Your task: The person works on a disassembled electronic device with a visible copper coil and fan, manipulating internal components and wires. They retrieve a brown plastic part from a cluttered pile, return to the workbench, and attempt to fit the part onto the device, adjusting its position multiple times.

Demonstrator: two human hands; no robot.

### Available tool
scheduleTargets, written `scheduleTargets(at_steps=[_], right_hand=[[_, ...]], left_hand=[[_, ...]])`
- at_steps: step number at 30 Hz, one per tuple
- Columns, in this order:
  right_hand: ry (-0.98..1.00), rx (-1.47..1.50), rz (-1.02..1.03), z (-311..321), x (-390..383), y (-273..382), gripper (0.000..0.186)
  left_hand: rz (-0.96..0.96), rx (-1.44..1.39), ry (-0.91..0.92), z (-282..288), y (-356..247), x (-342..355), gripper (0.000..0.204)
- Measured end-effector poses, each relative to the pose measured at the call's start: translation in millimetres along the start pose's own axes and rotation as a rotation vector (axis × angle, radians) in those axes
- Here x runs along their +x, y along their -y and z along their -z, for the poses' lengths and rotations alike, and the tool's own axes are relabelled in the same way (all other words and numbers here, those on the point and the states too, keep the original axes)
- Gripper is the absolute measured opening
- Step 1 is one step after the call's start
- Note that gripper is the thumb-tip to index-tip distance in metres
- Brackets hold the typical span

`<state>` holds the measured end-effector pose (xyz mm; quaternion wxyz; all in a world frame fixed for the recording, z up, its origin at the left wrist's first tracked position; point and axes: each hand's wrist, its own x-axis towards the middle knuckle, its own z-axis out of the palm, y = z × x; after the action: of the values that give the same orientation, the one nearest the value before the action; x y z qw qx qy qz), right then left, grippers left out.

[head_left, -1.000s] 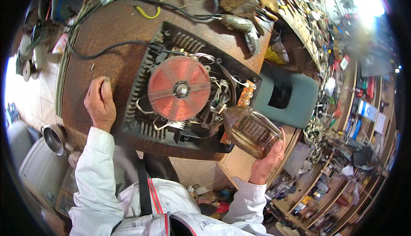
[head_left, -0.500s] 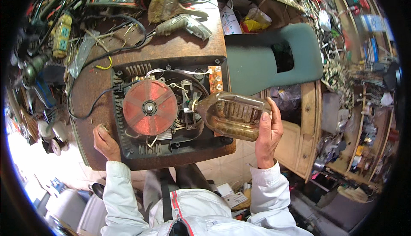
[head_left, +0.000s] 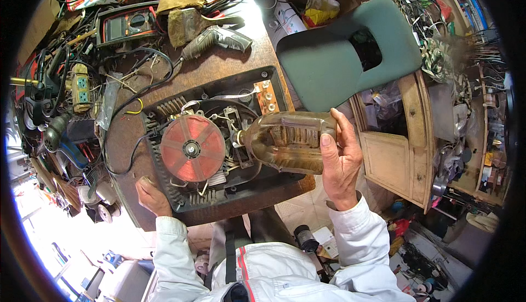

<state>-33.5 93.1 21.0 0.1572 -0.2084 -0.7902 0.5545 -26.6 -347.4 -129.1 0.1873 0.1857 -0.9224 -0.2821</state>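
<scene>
My right hand (head_left: 344, 162) grips the base end of a clear brownish plastic bottle (head_left: 290, 140), thumb on top. The bottle is tilted on its side, its narrow neck pointing left over the inner parts beside a round red copper coil (head_left: 192, 166). This coil sits in an opened black appliance casing (head_left: 246, 189), which looks like an induction cooker, with a small orange circuit board (head_left: 266, 97) in its far right corner. My left hand (head_left: 153, 197) is closed beside the casing's near left corner; anything in its fingers is hidden.
The casing lies on a brown wooden table (head_left: 131, 165). Farther back are a soldering gun (head_left: 216, 41), a multimeter (head_left: 127, 25), a socket strip (head_left: 81, 88) and tangled cables. A green chair (head_left: 318, 63) stands right of the table, near a wooden cabinet (head_left: 394, 154).
The view has turned, so table and casing appear tilted. My right hand still holds the bottle, its neck near the coil. My left hand stays by the casing's corner.
</scene>
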Motion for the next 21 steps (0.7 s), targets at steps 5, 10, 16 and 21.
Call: scheduleTargets(at_steps=[5, 10, 16, 21], right_hand=[[-0.004, -0.038, 0.029, -0.4, 0.8, 1.7, 0.059], [0.004, -0.034, 0.057, -0.9, 2.6, 6.3, 0.06], [-0.003, -0.023, 0.06, -3.9, 3.3, 7.9, 0.06], [0.007, -0.045, 0.065, -2.4, 3.0, 7.8, 0.06]], left_hand=[[-0.034, 0.04, -0.004, 0.3, -2.4, 0.6, 0.036], [-0.022, 0.01, -0.013, -0.8, -0.7, 0.0, 0.04], [-0.012, 0.008, -0.007, -0.4, -1.3, -0.5, 0.041], [-0.044, 0.023, -0.019, -0.7, -4.3, 0.7, 0.04]])
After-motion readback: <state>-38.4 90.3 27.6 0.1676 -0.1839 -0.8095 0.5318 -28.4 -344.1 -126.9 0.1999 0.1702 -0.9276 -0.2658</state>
